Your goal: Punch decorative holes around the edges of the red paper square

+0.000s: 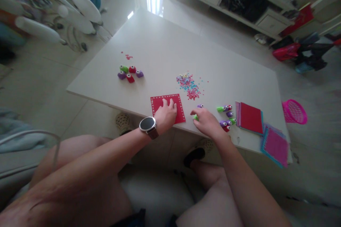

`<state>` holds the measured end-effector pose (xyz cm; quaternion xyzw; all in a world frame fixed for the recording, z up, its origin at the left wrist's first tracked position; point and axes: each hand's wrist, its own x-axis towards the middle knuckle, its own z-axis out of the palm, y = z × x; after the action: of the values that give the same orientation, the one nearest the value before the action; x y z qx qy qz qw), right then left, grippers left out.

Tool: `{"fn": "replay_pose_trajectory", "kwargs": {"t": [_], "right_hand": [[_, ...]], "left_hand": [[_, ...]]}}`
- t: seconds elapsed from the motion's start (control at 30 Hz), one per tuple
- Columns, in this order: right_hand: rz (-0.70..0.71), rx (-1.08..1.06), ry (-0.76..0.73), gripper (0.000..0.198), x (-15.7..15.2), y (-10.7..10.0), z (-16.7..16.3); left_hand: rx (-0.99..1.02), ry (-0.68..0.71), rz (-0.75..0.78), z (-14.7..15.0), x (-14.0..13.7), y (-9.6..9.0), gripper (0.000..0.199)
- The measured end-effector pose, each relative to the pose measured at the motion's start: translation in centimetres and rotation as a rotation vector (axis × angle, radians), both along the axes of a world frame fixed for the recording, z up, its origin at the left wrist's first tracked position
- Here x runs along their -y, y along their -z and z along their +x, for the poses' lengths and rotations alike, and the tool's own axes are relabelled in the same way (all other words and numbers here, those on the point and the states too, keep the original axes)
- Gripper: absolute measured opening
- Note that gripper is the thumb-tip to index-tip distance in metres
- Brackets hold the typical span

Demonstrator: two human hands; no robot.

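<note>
The left hand (165, 114), with fingers released and spread, lies upon one red sheet (159, 103), perforated along its edges, at the near side of the table (160, 35). The right hand (205, 122) is grasping one green punch (195, 117), near one purple punch (200, 106). Five punches (130, 78) stand at left, and two paper piles (250, 117) lie at right.

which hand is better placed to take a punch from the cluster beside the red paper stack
Probably the right hand: it is nearer those punches, while the left hand rests on the red sheet.
</note>
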<state>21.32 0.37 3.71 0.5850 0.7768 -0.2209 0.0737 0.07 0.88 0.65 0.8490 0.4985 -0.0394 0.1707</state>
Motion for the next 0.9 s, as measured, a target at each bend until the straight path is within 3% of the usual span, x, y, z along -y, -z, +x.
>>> {"fn": "replay_pose_trajectory", "kwargs": {"t": [0.13,0.23,0.4,0.9], "right_hand": [[0.069,0.079,0.009,0.031,-0.3,0.0,0.4],[0.036,0.13,0.051,0.031,-0.5,-0.1,0.7],[-0.039,0.152,0.094,0.032,-0.6,0.1,1.2],[-0.032,0.081,0.088,0.024,-1.2,0.8,2.0]], "left_hand": [[-0.087,-0.097,-0.026,0.4,0.2,-1.2,0.057],[-0.116,-0.114,-0.052,0.6,0.1,-1.6,0.055],[-0.127,-0.125,-0.09,0.6,-0.2,-1.6,0.052],[-0.134,-0.116,-0.127,0.6,0.1,-1.7,0.054]]}}
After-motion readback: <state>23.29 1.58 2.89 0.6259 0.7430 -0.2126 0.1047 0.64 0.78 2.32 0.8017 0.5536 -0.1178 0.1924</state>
